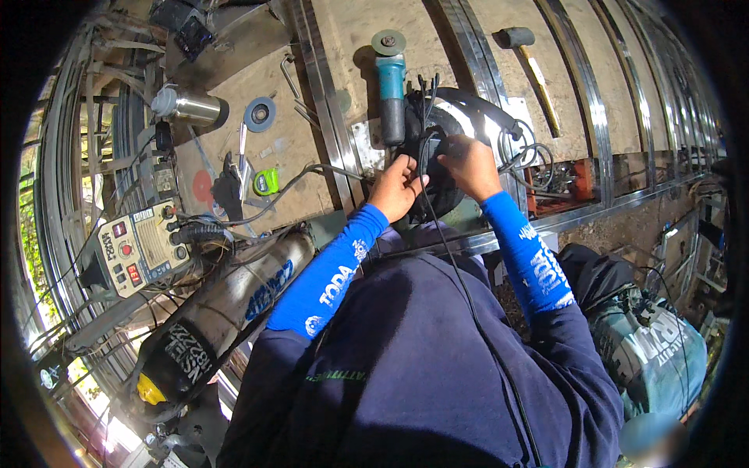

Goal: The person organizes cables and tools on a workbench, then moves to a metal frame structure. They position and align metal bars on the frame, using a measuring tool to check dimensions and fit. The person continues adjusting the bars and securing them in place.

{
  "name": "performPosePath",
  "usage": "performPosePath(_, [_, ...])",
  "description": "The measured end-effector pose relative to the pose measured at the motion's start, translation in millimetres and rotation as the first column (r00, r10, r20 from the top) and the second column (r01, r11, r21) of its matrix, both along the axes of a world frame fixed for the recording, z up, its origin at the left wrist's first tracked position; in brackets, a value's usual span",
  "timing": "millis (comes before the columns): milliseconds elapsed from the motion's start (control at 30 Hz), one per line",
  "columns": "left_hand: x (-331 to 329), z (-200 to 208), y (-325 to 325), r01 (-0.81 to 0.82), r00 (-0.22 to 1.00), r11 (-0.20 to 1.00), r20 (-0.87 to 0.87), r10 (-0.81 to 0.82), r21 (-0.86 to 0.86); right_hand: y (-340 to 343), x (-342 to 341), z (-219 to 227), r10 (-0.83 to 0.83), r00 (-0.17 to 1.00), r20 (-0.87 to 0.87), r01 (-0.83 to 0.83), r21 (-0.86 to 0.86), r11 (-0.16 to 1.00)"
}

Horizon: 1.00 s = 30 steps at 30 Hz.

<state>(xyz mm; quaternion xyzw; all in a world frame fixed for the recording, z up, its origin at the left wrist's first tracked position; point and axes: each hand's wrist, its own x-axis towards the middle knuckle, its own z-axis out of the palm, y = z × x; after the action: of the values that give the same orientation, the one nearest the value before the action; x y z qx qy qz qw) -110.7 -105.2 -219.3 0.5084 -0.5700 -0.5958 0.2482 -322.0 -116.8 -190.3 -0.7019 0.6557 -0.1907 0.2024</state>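
In front of me on the workbench lies a black rounded piece of gear with straps [445, 195], perhaps a welding helmet; my hands cover part of it. My left hand [396, 189] is at its near left side, fingers curled in a pinch at a thin black cable [447, 246] that runs down over my front. Close by, my right hand [473, 168] is closed, thumb and forefinger pinching at a small dark part whose kind I cannot make out. A teal angle grinder [392, 86] stands just beyond my left hand, its disc pointing away.
Shiny metal bars [320, 78] cross the bench. A mallet [538, 82] lies far right. Leftward are a steel flask [191, 107], a grinding disc [260, 115], a green tape measure [266, 182], a welding machine [139, 248] and a gas cylinder [218, 312]. A bag [651, 351] sits lower right.
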Motion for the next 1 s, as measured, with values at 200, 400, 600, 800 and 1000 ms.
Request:
performPosePath(200, [-32,-4,-5,0.081,0.973,0.97,0.228,-0.027,-0.231,22,-6,34,-0.505,0.549,0.666,0.249,0.446,0.86])
performPosePath(400, [-8,-20,15,-0.021,0.999,0.889,0.033,0.04,-0.457,19,-4,56,-0.124,0.846,0.518,-0.138,0.438,0.888])
performPosePath(600, [33,-33,97,-0.14,0.938,0.986,0.331,0.102,0.094,54,-16,17,0.135,0.952,0.276,-0.245,0.414,0.877])
performPosePath(800, [14,-31,120,0.111,0.865,0.946,0.498,0.059,-0.305,114,13,-23,0.424,0.906,0.002,-0.422,0.08,0.903])
performPosePath(1000, [23,-28,103,0.265,0.849,0.867,0.528,-0.003,-0.422,103,18,-42,0.443,0.895,-0.054,-0.441,0.044,0.896])
